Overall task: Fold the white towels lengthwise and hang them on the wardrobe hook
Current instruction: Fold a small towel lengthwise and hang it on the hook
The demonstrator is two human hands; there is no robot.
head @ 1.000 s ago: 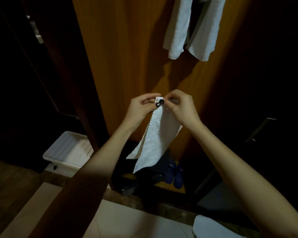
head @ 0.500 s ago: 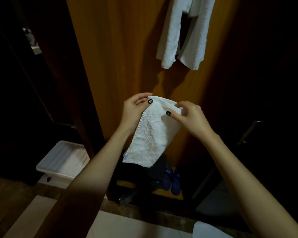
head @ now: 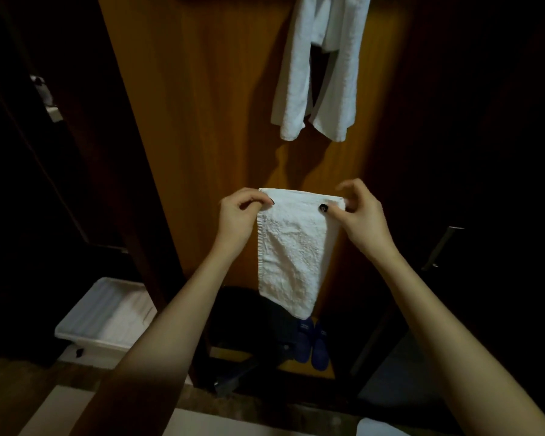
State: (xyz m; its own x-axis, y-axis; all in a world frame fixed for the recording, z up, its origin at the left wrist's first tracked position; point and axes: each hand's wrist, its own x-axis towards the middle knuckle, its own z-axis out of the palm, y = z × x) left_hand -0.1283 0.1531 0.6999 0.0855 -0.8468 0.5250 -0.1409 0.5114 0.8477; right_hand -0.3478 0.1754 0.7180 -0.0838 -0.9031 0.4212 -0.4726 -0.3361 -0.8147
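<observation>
- White hand towel [head: 291,253] hangs folded; left hand [head: 236,215] pinches its ten o'clock corner; right hand [head: 361,217] pinches the two o'clock corner
- hung towels [head: 296,73] at twelve o'clock, against wooden panel [head: 202,105]

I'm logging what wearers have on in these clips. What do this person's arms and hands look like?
The left forearm and right forearm are bare, with no sleeves in view. No watch, bracelet or ring shows on the left hand or right hand. The left thumbnail and right thumbnail carry dark polish.
</observation>
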